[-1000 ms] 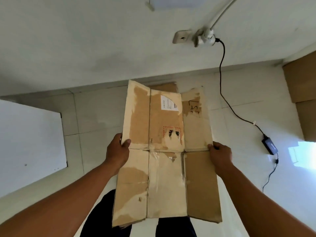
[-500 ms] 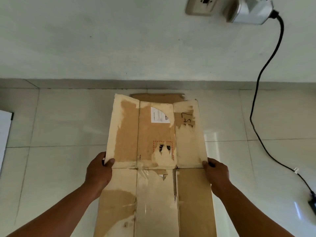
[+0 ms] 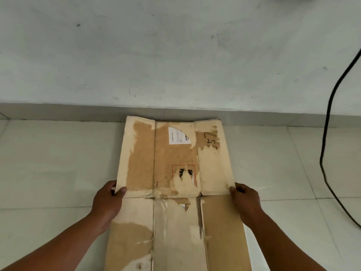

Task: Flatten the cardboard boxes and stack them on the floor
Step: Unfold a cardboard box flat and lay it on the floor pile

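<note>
A flattened brown cardboard box (image 3: 175, 169), torn and taped, with a white label and a red dashed mark, lies spread low over the tiled floor, its far edge at the foot of the wall. My left hand (image 3: 106, 202) grips its left edge at the middle fold, thumb on top. My right hand (image 3: 246, 202) grips the right edge at the same fold, thumb on top. Whether the box touches the floor I cannot tell. Anything beneath it is hidden.
A pale wall (image 3: 175, 55) with a grey skirting strip stands just beyond the box. A black cable (image 3: 328, 133) hangs down the wall at the right and runs across the white floor tiles (image 3: 48, 163).
Both hands have lowered the flattened box toward the floor and forward to the wall. The brown cardboard seen behind its far edge earlier is now covered. The view has dipped closer.
</note>
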Motion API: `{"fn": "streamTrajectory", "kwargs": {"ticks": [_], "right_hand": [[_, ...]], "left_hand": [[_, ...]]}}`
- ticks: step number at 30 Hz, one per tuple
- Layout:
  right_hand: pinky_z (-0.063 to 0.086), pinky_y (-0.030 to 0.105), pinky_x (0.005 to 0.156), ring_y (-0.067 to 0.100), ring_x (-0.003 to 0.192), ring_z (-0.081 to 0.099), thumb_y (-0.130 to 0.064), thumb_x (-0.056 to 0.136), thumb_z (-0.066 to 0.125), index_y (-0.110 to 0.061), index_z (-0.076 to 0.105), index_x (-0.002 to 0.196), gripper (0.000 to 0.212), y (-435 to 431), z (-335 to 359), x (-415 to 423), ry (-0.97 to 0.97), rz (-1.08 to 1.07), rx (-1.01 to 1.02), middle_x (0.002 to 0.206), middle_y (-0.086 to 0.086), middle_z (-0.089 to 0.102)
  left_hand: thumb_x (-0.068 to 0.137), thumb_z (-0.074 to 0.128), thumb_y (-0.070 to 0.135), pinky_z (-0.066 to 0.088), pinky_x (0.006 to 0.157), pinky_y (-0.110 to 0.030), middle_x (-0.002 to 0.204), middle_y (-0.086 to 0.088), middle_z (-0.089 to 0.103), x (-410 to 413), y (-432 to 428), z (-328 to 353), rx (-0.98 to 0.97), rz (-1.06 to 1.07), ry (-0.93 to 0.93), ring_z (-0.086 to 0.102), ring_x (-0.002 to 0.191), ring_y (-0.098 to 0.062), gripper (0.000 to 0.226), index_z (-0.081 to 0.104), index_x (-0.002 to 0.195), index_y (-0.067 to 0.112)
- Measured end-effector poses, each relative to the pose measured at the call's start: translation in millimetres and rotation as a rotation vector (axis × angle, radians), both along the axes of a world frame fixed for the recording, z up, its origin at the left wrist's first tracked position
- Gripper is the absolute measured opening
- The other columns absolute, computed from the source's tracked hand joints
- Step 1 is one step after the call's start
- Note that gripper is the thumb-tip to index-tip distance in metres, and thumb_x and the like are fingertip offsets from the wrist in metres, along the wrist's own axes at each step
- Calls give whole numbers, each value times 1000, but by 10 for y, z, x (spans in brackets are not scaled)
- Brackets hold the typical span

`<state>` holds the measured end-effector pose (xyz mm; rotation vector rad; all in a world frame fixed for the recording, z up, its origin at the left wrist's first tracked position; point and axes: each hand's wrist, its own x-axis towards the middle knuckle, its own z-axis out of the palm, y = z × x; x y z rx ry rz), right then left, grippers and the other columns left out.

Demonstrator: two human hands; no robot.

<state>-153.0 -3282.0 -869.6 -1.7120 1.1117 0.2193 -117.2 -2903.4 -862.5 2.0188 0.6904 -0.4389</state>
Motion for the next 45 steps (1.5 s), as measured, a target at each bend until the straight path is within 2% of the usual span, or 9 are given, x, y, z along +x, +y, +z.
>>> {"fn": "streamTrajectory", "kwargs": {"ticks": [7,12,18,23,27,31,35,42,45], "right_hand": [[50,34,87,22,99,62,-18,93,65,-18,69,121,29,-15,-267,65,-41,34,-59,105,-1,68],[48,29,71,14,86,62,-24,94,64,-23,57,133,40,42,-215,-9,-64,93,-194,111,4,69],[46,51,106,33,141,34,-69,78,65,-36,22,155,94,184,-212,-53,-22,817,-541,161,5,15],[41,56,109,35,149,16,-82,74,53,-40,22,153,95,220,-304,-76,91,906,-637,163,4,0],[20,51,119,34,153,-1,-72,86,50,-37,14,156,86,272,-315,-68,39,1022,-787,166,8,-6],[22,54,121,31,154,-3,-46,96,55,-39,18,155,70,360,-322,-37,-69,1163,-764,167,3,-4],[15,48,122,29,154,-5,-43,99,50,-38,15,156,67,366,-314,-4,-3,1209,-749,167,1,-6],[10,49,122,33,152,-11,-41,101,45,-34,2,158,71,395,-255,53,117,1303,-755,165,6,-16],[16,47,122,33,153,-1,-39,101,46,-29,8,158,69,444,39,74,198,1295,-689,167,8,-6]], "left_hand": [[91,69,26,47,83,-35,119,-13,65,75,41,-296,49,26,-11,59,98,-28,41,57,128,12],[82,76,39,45,94,-38,140,-12,49,-61,-49,-252,115,-171,-12,53,121,-32,90,21,153,30],[56,81,67,31,117,-45,160,-8,-13,-172,-191,-329,287,-560,45,13,149,-34,127,-6,147,58],[58,82,65,31,115,-49,156,-12,-33,-231,-287,-321,366,-645,88,-1,150,-40,123,-2,148,57],[62,82,62,34,113,-49,153,-6,-41,-225,-286,-347,393,-680,47,2,148,-40,120,0,149,56],[72,75,61,31,112,-58,153,1,-42,-206,-309,-367,454,-770,40,-11,147,-42,110,-3,149,56],[78,68,62,15,113,-68,157,5,-36,-142,-368,-320,552,-899,87,-23,146,-40,103,-6,149,54],[78,67,62,12,117,-61,163,3,-20,-20,-291,-149,570,-1008,170,-8,149,-39,104,-4,152,48],[85,62,59,21,118,-53,165,-3,4,-59,-222,230,540,-1044,216,10,150,-31,95,3,155,38]]}}
